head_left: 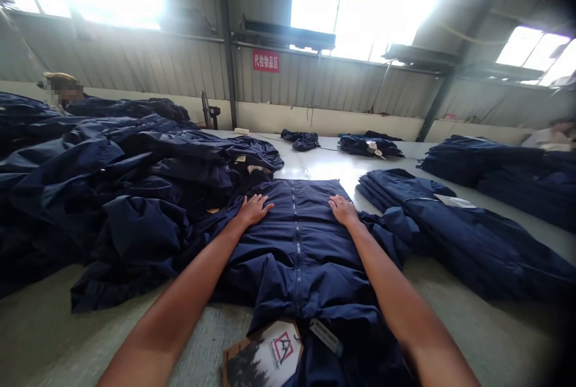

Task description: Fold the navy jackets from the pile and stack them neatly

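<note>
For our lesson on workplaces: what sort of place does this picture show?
Probably a garment factory's finishing area: a long table piled with navy zip-up jackets, and a cardboard hang tag on the jacket laid flat.

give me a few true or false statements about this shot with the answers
1. The right hand lies open on a navy blue zippered jacket. True.
2. The left hand grips a pair of scissors. False: it lies open and empty on the jacket.
3. A white and brown cardboard hang tag with a red logo lies at the jacket's near end. True.
4. The crumpled heap of navy garments is to the jacket's right. False: the crumpled navy heap is to its left, with flatter navy garments to its right.
5. A red sign with white characters is on the corrugated metal wall. True.
</note>
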Tool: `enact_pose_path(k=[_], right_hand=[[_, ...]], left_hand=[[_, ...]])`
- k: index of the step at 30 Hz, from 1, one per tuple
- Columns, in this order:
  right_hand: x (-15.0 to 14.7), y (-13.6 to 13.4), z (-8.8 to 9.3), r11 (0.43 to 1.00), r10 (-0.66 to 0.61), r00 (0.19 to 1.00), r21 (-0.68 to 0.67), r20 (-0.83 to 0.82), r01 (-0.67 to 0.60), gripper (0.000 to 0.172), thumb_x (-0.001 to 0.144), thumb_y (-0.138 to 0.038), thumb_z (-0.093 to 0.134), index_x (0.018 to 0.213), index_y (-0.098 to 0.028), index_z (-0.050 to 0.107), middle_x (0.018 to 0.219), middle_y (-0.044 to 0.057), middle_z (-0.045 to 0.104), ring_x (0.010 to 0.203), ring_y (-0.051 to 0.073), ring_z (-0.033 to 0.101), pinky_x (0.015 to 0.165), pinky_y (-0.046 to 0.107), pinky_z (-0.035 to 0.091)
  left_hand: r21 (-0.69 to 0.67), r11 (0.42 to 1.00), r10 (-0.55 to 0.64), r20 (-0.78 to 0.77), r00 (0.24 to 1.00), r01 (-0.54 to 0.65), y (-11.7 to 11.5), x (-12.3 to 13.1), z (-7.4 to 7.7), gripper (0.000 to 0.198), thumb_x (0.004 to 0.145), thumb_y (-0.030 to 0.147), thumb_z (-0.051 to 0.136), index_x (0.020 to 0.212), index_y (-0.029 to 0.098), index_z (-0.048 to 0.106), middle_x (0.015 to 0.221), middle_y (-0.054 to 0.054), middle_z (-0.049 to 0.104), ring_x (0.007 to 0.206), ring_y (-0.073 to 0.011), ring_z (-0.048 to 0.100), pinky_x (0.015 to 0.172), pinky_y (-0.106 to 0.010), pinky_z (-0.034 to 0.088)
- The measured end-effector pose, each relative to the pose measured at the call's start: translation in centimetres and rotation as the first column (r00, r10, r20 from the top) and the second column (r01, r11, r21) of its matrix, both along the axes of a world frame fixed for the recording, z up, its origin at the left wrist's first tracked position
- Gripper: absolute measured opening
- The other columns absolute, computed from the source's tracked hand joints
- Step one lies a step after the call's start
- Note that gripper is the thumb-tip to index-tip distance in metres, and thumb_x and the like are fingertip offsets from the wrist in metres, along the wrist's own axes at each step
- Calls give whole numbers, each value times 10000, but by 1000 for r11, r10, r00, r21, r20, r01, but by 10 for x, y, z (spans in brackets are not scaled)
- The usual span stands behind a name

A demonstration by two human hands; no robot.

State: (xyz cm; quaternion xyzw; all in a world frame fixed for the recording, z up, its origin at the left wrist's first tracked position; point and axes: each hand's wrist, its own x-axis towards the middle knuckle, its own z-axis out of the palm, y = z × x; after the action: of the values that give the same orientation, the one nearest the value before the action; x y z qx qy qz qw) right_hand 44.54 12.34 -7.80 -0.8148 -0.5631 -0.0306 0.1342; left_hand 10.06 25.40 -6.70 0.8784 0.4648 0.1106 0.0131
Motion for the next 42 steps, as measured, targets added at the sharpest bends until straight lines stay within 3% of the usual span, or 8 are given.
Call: enact_pose_path(k=[10, 14, 18, 21, 25, 28, 34, 42], right_hand=[[-44, -50, 41, 960, 256, 966, -132, 43, -248, 578, 1100, -447, 334, 1647, -262, 352, 1735, 120, 266, 1592, 323, 255, 1254, 626, 195], [-70, -128, 6, 833, 549, 834, -125, 60, -539, 564, 1082, -528, 394, 1612, -339, 424, 1725, 56, 306, 1594, 307, 256, 1265, 581, 231], [-86, -171, -15, 849, 519, 854, -131, 24, -512, 599, 1085, -571, 368, 1627, -318, 402, 1723, 70, 297, 1598, 318, 240, 1263, 612, 229], [-89, -163, 4, 831, 535, 845, -179, -2, -526, 628, 1068, -589, 415, 1610, -274, 439, 1704, 100, 341, 1568, 334, 319, 1245, 589, 295], [-87, -139, 29, 882, 468, 879, -110, 94, -458, 580, 1087, -512, 407, 1594, -236, 468, 1711, 132, 321, 1572, 334, 310, 1257, 567, 273], [-82, -133, 17, 928, 367, 924, -108, 105, -356, 593, 1093, -506, 387, 1628, -251, 406, 1738, 121, 245, 1608, 347, 191, 1263, 623, 200], [-68, -137, -12, 919, 374, 927, -129, -16, -373, 588, 1093, -510, 371, 1628, -268, 395, 1727, 106, 290, 1598, 313, 244, 1267, 589, 214], [29, -162, 54, 965, -77, 993, 259, 84, 53, 393, 1030, -369, 528, 1379, -221, 634, 1332, 118, 694, 1185, 287, 667, 998, 372, 510]], left_hand=[[115, 962, -254, 28, 967, 249, -92, -9, 65, 422, 1090, 363, 387, 1439, 267, 603, 1404, -99, 652, 1239, -260, 660, 1084, -395, 493], [46, 775, -632, 66, 773, 630, -163, -62, 45, 457, 1078, 436, 470, 1530, 405, 525, 1641, -1, 465, 1519, -243, 419, 1286, -430, 287], [-252, 671, -694, 117, 710, 698, -198, -103, 32, 469, 1046, 485, 534, 1513, 520, 512, 1688, 81, 366, 1575, -255, 332, 1328, -486, 161], [-348, 624, -704, 138, 697, 699, -192, -97, 58, 458, 1008, 513, 602, 1465, 486, 589, 1583, 46, 541, 1492, -257, 471, 1296, -457, 265], [-44, 829, -550, 112, 827, 558, -166, -62, 75, 437, 1088, 460, 432, 1484, 377, 599, 1533, -28, 593, 1447, -252, 506, 1251, -457, 324], [3, 946, -323, -8, 946, 323, -145, -48, 43, 532, 1095, 475, 390, 1592, 301, 470, 1693, -94, 374, 1579, -332, 300, 1276, -609, 190], [-178, 946, -294, -131, 947, 269, -129, -60, -9, 646, 1078, 593, 351, 1661, 316, 309, 1746, -83, 204, 1621, -354, 148, 1235, -742, 56], [-207, 925, -355, -166, 920, 320, -118, -29, 45, 658, 1048, 602, 401, 1628, 295, 369, 1702, -122, 346, 1568, -358, 324, 1226, -721, 215]])
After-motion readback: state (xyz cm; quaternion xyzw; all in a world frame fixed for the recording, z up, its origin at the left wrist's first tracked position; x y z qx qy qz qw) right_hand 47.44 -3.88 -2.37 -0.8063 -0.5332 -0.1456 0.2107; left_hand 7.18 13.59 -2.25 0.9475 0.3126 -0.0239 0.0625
